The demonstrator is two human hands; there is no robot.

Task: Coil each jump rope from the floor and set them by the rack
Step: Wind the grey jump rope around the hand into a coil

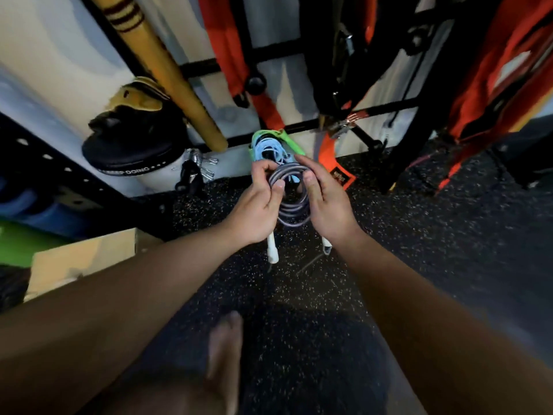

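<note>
A grey jump rope point(291, 209) is wound into a coil and held between both hands above the speckled floor. My left hand point(258, 205) grips the coil's left side, thumb over the strands. On the right side, my right hand point(324, 202) pinches the coil. Two white handles point(273, 250) hang down below the hands. Behind the coil, a light blue jump rope point(270, 151) with green handles lies coiled on the floor at the foot of the black rack point(302, 125).
Orange and black bands point(484, 94) hang from the rack. A yellow bat point(179, 85) leans at the left, beside a black pad point(131, 142) and metal clips point(197, 166). A cardboard box point(86, 259) sits at lower left. My bare foot point(224, 348) is on the floor.
</note>
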